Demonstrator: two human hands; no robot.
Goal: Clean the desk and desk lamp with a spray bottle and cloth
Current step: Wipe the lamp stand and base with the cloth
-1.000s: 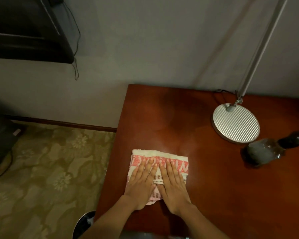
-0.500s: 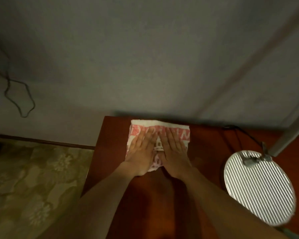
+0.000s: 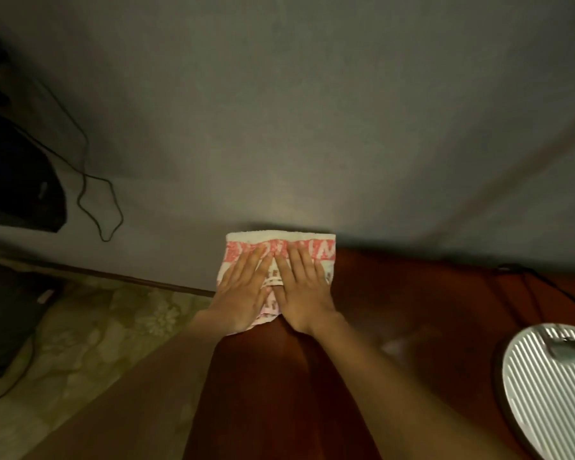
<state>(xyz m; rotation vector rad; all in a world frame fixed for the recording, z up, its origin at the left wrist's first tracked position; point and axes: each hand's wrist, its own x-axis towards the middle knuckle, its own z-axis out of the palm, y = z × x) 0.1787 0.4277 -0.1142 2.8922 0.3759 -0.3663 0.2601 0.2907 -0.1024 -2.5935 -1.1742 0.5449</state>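
Both hands lie flat, palms down and fingers straight, side by side on the cloth: the left hand point(image 3: 243, 290) covers its left half and the right hand point(image 3: 304, 287) its right half, with the index fingers nearly touching. Neither hand curls around anything; they press the cloth down. The cloth point(image 3: 281, 238), a folded white towel with red lettering, sits at the far left corner of the reddish-brown wooden surface point(image 3: 412, 293), its far edge against the grey wall point(image 3: 279, 127). Both bare forearms stretch forward over the wood. To the right, well apart from the hands, stands the ribbed silver lamp base point(image 3: 551, 393), with a black cord point(image 3: 565, 295) running behind it. Left of the surface, patterned carpet point(image 3: 97, 330) covers the floor, and a thin dark cable point(image 3: 83, 194) hangs against the wall.
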